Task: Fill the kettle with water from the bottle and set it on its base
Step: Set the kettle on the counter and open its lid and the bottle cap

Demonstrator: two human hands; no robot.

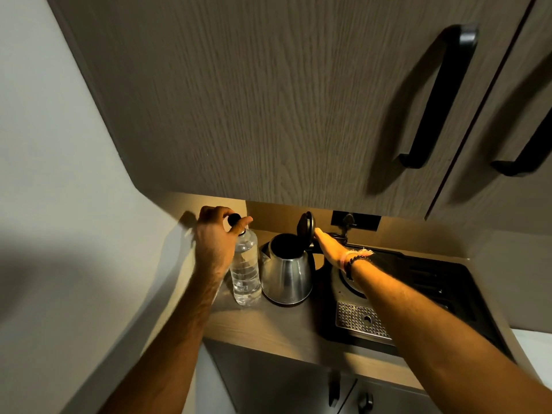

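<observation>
A clear plastic water bottle [246, 273] stands upright on the wooden counter, left of the kettle. My left hand [215, 234] is at the bottle's top, its fingers closed around the dark cap [234, 219]. The steel kettle [287, 273] sits on its dark base [288, 302], with its black lid [305, 226] flipped up and the inside dark. My right hand [330, 248] reaches to the kettle's handle side behind the lid; the handle is mostly hidden by the hand and the kettle body.
A black tray or appliance [418, 294] with a perforated metal drip grid [358, 319] lies right of the kettle, under my right forearm. A wall cupboard [268, 100] with black handles hangs low overhead. A wall closes the left side. A black socket plate [355, 221] is behind.
</observation>
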